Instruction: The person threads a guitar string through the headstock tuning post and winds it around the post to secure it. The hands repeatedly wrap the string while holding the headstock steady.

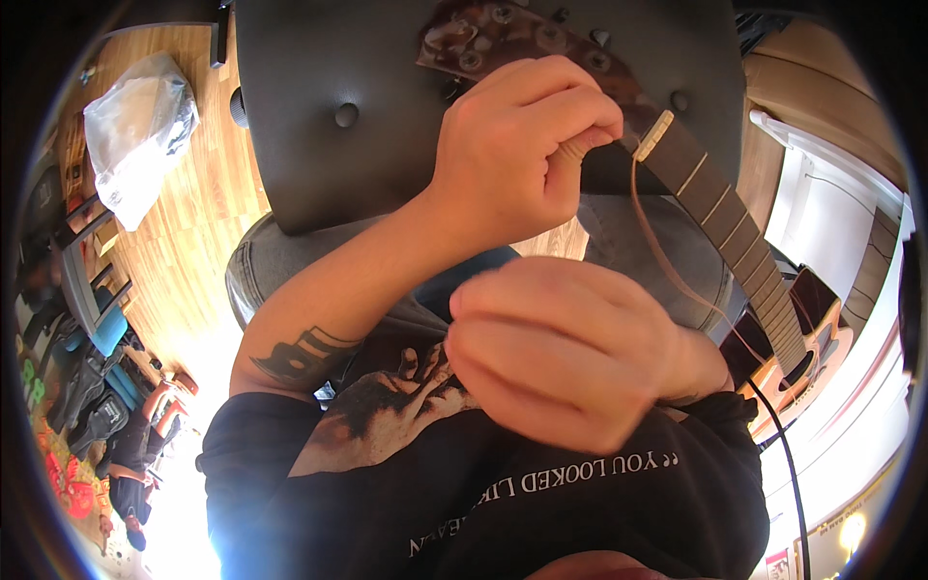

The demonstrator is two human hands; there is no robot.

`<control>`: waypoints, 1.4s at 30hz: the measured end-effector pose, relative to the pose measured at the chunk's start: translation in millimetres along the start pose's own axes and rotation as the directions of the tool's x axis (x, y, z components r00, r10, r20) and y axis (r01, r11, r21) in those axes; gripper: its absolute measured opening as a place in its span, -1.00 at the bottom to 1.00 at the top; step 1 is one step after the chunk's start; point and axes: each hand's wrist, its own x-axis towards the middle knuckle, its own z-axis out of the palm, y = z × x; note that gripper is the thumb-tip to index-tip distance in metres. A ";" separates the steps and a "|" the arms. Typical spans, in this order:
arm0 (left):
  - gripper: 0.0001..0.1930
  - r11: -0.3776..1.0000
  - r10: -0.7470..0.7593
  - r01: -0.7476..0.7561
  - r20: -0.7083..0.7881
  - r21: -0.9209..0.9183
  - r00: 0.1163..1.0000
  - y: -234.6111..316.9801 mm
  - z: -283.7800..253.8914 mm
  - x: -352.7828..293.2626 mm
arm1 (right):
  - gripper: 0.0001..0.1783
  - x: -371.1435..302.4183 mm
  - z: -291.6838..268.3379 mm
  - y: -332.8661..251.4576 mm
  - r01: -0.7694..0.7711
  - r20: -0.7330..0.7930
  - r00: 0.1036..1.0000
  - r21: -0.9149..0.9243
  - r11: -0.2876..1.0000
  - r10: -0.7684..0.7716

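Note:
A guitar [744,246] lies slantwise, its dark headstock [474,43] far away and its body [829,350] at the right. My left hand [527,145] is closed in a pinch beside the pale nut [654,135], just below the headstock. A slack copper-coloured guitar string [657,246] bows off the fretboard and runs up to the nut, by my left fingertips, which seem to pinch it. Nearer my chest, my right hand [561,348] hangs slightly blurred, fingers curled and pressed together. Whatever it may hold is hidden.
A black buttoned cushion [338,164] lies under the headstock. Clear plastic bag [140,135] rests on the wooden floor at left. Farther left are guitar cases [101,420] and another person [130,464]. A black cable [788,454] hangs at right.

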 end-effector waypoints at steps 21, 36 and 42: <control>-0.86 0.995 -0.014 0.008 -0.054 -0.096 0.998 -2.6 -4.3 -1.3 | -0.73 -2.3 -47.0 44.5 -0.491 -0.186 0.870 -0.407 0.771 0.456; -0.78 0.998 0.057 -0.058 -0.071 -0.005 0.996 -0.2 -22.9 -5.9 | -0.71 -4.0 -47.0 61.5 -0.391 -0.046 0.906 -0.473 0.790 0.421; -0.73 0.965 0.154 -0.177 0.128 0.191 0.980 -12.5 -40.4 -21.0 | -0.66 -3.2 -46.7 63.4 -0.358 0.001 0.912 -0.483 0.799 0.409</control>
